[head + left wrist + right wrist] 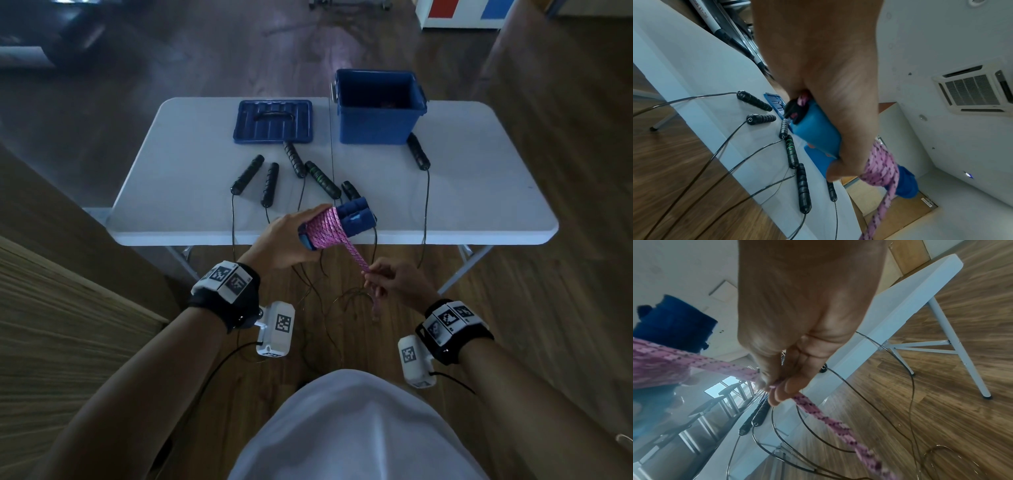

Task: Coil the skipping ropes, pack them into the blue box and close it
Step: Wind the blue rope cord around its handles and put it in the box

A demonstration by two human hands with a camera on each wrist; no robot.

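Note:
My left hand [291,236] grips a pair of blue handles [356,216] held together just above the table's front edge, with pink braided rope [325,228] wound around them. The same blue handles [818,134] and pink coil [881,167] show in the left wrist view. A stretch of the rope runs down to my right hand [387,279], which pinches the pink rope [748,372]; its free end [838,423] hangs below the fingers. The open blue box [378,106] stands at the table's back right. Its lid [273,120] lies flat to the left.
Several black skipping-rope handles [269,184] lie on the white folding table [191,171], one [418,151] beside the box. Their thin black cords [425,212] drape over the front edge onto the wooden floor. A white table leg [960,345] stands to the right.

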